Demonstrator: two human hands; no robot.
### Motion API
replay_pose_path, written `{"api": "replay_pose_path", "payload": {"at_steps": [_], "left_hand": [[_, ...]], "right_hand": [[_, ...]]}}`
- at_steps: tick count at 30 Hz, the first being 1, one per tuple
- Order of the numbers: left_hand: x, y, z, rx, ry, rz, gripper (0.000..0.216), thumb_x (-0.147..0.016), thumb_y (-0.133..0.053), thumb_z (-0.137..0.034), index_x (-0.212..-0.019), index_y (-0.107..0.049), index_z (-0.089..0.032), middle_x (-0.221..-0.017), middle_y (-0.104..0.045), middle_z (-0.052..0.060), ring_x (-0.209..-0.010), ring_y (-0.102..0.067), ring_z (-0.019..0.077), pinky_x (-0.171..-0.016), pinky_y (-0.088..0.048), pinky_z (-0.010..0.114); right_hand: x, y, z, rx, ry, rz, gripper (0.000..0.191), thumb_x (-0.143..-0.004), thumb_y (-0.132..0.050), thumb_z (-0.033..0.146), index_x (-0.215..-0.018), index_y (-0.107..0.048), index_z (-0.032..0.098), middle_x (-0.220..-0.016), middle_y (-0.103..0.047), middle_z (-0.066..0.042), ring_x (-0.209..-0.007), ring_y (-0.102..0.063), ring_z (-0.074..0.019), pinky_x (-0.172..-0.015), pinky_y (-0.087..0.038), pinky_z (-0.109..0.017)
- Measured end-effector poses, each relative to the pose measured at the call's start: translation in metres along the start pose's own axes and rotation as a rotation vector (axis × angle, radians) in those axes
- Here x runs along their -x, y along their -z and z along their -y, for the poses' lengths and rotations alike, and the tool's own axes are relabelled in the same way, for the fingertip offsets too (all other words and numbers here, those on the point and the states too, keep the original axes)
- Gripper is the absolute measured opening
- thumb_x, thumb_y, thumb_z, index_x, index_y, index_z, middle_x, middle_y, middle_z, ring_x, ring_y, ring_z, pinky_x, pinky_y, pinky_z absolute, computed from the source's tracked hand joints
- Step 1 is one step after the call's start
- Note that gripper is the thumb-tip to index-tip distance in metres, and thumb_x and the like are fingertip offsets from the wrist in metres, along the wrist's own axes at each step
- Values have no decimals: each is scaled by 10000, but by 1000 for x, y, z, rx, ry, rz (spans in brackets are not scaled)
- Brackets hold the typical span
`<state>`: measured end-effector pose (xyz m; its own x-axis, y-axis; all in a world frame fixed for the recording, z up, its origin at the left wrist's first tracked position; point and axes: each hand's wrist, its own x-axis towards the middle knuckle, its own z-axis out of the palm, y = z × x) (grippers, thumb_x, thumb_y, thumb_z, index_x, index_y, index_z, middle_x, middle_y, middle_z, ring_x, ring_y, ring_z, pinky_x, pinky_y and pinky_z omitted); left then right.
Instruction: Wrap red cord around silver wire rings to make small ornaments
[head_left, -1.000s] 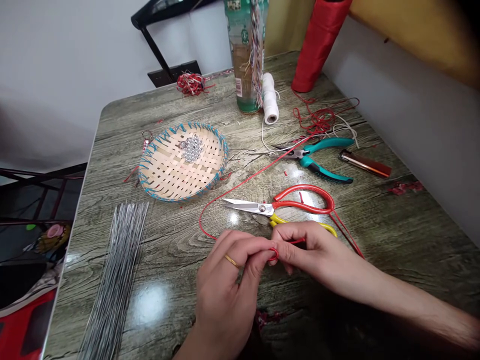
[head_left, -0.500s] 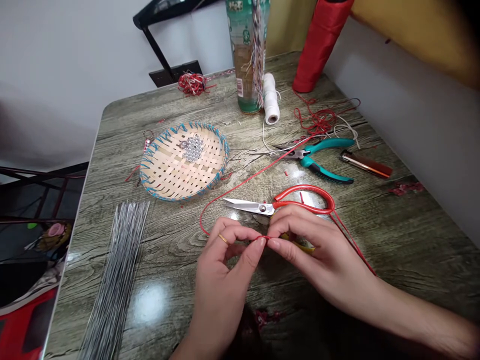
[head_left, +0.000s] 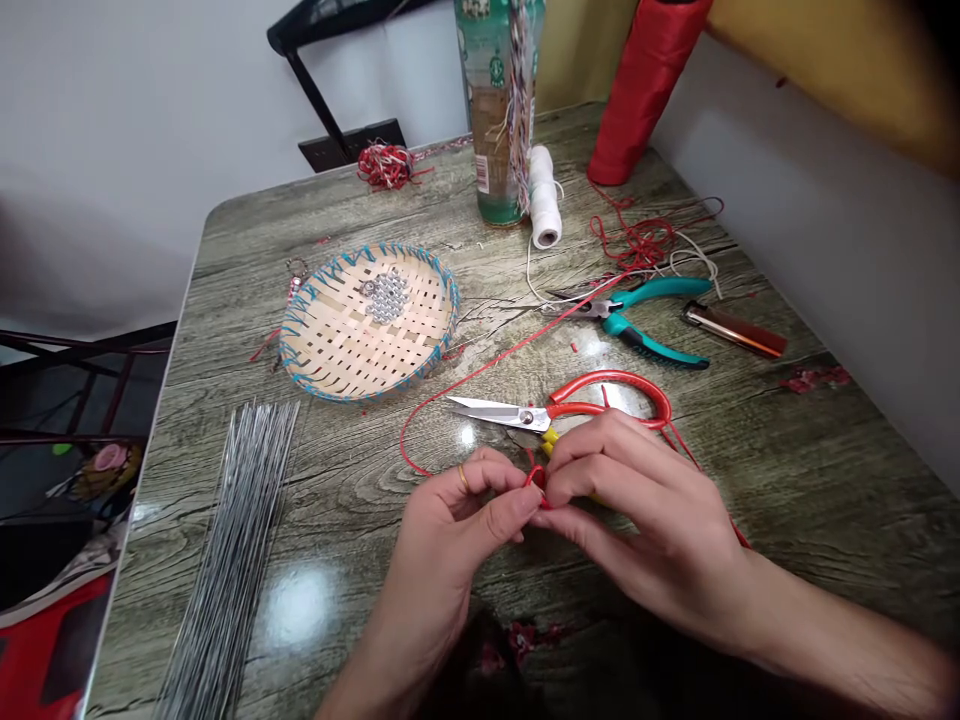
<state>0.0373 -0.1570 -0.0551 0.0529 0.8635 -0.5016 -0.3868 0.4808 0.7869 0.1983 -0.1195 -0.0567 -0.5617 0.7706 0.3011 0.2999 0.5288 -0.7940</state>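
Low over the table, my left hand (head_left: pixel 469 520) pinches a thin red cord (head_left: pixel 487 362) between thumb and fingers. My right hand (head_left: pixel 637 510) is closed on the same cord right beside it, fingertips nearly touching. A small loop of the cord stands up between the two hands. From there the cord runs left in a curve, then up to a red tangle (head_left: pixel 641 240) at the back right. Just beyond my hands lie scissors (head_left: pixel 517 413) with red handles, partly hidden by my right hand. Something yellow (head_left: pixel 551 440) shows under its fingers.
Left of centre sits a woven bamboo basket (head_left: pixel 337 345) holding small metallic pieces. A bundle of metal wires (head_left: pixel 232 550) lies at left. Teal-handled pliers (head_left: pixel 652 320), a lighter (head_left: pixel 735 330), a white thread spool (head_left: pixel 544 200), a bottle (head_left: pixel 491 120) and a red spool (head_left: pixel 637 100) stand or lie farther back.
The cord between my fingertips now forms a raised loop. My right hand has turned inward, its fingers more curled, and my left hand has tilted lower toward it.
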Motion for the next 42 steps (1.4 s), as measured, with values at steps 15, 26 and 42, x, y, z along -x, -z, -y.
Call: {"api": "replay_pose_path", "payload": {"at_steps": [15,26,42], "left_hand": [[9,-9,-3,-398,-172,-247,58,-716,-683,-164,-713,-695,-220,-689,-701,-38,-595,-615,85,-558,-505,144],[10,-9,-6,-532,-404,-335,208,-703,-674,-80,-748,-733,-274,-727,-720,-69,-668,-643,68,-607,-507,106],[12,-8,-3,-719,-519,-221,184,-747,-660,-102,-840,-730,-244,-736,-686,-25,-674,-592,103,-631,-464,201]], "right_hand": [[-14,18,-2,-709,-649,200,171,-887,-539,292,-760,-497,185,-572,-452,74,-513,-424,-43,-467,-353,-138],[-7,22,-7,-11,-176,238,167,-866,-576,246,-1031,-595,231,-765,-659,32,-634,-582,-89,-620,-427,-199],[-15,25,-9,-1122,-802,358,264,-898,-520,291,-679,-485,146,-586,-463,46,-475,-309,-35,-420,-238,-136]]}}
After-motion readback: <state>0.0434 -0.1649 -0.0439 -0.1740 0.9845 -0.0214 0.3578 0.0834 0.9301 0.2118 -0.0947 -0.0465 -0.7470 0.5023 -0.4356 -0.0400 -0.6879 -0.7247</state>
